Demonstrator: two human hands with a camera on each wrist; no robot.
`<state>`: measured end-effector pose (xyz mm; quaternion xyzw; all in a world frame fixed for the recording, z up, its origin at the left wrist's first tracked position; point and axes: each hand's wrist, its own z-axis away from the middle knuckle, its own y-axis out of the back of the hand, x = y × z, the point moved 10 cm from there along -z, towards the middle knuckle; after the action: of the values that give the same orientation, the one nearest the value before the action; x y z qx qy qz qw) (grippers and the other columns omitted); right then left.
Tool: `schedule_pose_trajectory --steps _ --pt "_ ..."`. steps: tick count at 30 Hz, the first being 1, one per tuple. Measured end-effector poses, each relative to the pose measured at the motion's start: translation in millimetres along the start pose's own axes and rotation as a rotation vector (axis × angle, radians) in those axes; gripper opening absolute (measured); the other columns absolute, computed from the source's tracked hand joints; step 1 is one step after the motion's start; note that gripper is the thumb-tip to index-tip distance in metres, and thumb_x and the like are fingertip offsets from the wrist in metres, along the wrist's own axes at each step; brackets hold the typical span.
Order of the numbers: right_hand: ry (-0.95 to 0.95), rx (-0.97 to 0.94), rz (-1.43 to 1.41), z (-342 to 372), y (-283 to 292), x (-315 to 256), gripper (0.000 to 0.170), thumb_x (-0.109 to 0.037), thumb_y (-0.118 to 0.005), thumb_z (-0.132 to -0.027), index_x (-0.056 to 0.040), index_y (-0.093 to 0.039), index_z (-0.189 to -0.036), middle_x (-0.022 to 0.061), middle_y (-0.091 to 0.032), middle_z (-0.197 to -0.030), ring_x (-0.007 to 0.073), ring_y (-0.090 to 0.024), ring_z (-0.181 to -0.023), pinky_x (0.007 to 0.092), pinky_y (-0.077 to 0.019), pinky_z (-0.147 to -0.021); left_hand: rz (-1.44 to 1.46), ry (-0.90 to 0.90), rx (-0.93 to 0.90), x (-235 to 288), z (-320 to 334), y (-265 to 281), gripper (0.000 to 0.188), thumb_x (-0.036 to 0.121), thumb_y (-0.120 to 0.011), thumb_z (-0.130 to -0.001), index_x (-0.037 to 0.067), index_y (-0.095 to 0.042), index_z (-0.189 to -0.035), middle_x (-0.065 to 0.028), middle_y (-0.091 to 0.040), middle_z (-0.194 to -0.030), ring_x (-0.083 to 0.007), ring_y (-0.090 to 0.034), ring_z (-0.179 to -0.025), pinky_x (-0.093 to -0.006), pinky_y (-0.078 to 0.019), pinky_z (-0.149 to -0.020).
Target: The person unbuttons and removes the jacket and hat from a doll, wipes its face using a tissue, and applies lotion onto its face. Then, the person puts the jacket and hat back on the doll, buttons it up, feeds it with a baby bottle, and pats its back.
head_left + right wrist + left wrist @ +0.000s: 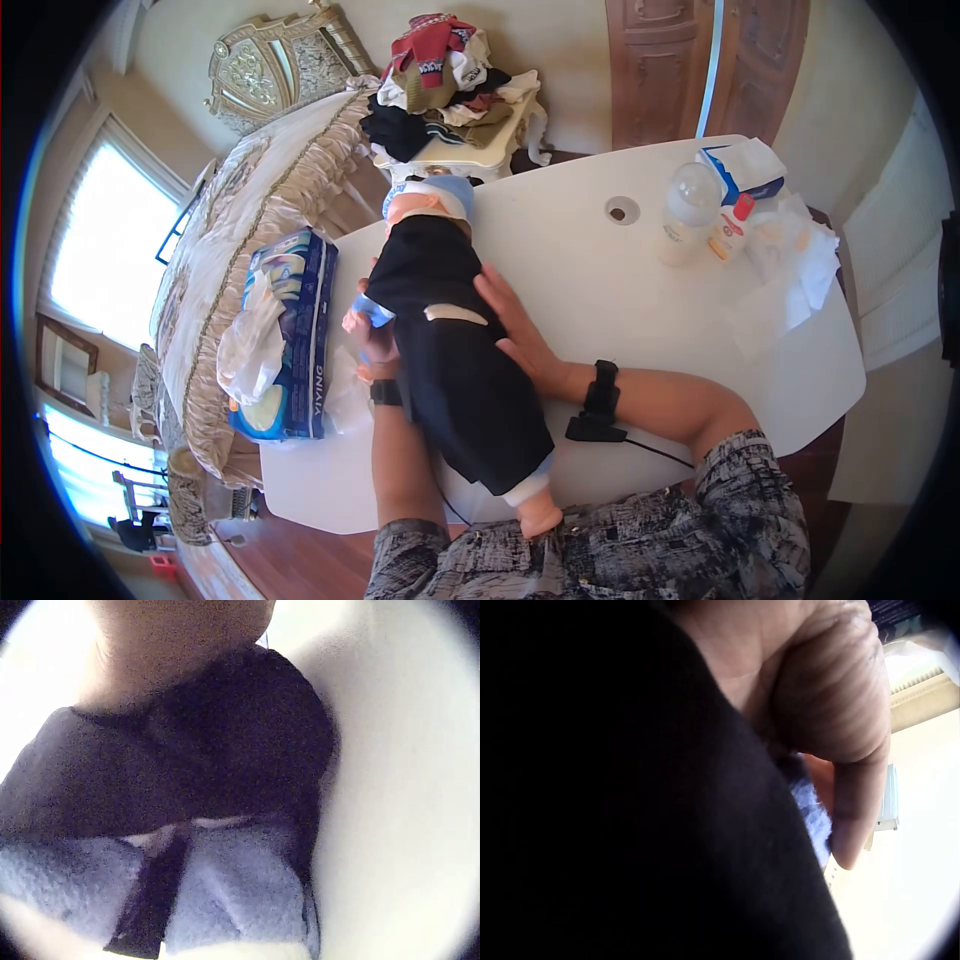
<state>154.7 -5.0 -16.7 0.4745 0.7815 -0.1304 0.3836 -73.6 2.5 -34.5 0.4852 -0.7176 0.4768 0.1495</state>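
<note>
A doll in a blue cap lies face up on the white table, with black cloth over its body and part of its face. One bare foot sticks out at the near end. My left hand touches the doll's side, by its blue sleeve; in the left wrist view the thumb of that hand hangs beside blue fleece. Flat against the cloth's right edge rests my right hand. The right wrist view shows black cloth above blue fleece.
On the left stands a blue diaper pack with a clear plastic bag on it. A bottle, a red-capped bottle, a tissue pack and white sheets lie at the right. A clothes pile is beyond the table.
</note>
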Motion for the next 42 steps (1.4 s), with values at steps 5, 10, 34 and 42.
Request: schedule_pose_trajectory --steps 5,10,34,42 --pt "0.070 -0.111 0.002 -3.0 -8.6 -11.2 0.069 -0.043 -0.038 -0.099 -0.0028 -0.019 -0.152 0.0220 -0.009 -0.158 0.0374 -0.010 -0.147 0.0450 -0.0091 -0.118 -0.041 -0.044 0.064 -2.1 3.0 26.5 0.061 0.041 -0.071 -0.082 0.005 -0.043 -0.123 -0.0188 -0.045 -0.141 -0.0284 -0.044 -0.130 -0.0402 -0.0309 -0.112" --pt "-0.001 0.041 0.012 0.2 4.0 -3.8 0.070 -0.044 -0.038 -0.099 -0.0034 -0.019 -0.152 0.0218 -0.010 -0.158 0.0372 -0.010 -0.147 0.0453 -0.0098 -0.118 0.034 0.030 0.033 -8.4 2.1 22.3 0.059 0.041 -0.072 -0.081 0.008 -0.044 -0.122 -0.0177 -0.042 -0.145 -0.0292 -0.042 -0.133 -0.0412 -0.0296 -0.113" --pt "-0.059 0.108 0.036 4.8 8.2 11.9 0.065 -0.035 -0.038 -0.101 0.0004 -0.017 -0.151 0.0229 -0.013 -0.157 0.0363 -0.011 -0.147 0.0428 -0.0084 -0.118 -0.026 -0.005 0.044 -5.1 0.7 24.0 0.063 0.043 -0.070 -0.082 0.007 -0.043 -0.126 -0.0184 -0.041 -0.146 -0.0300 -0.041 -0.134 -0.0417 -0.0298 -0.114" --pt "-0.043 0.127 0.018 4.6 6.2 12.0 0.061 -0.028 -0.041 -0.100 -0.0029 -0.019 -0.151 0.0203 -0.012 -0.158 0.0340 -0.012 -0.147 0.0419 -0.0099 -0.118 -0.041 -0.001 0.015 -4.1 -1.0 0.4 0.064 0.050 -0.066 -0.082 0.011 -0.048 -0.130 -0.0171 -0.036 -0.150 -0.0314 -0.038 -0.137 -0.0441 -0.0279 -0.115"
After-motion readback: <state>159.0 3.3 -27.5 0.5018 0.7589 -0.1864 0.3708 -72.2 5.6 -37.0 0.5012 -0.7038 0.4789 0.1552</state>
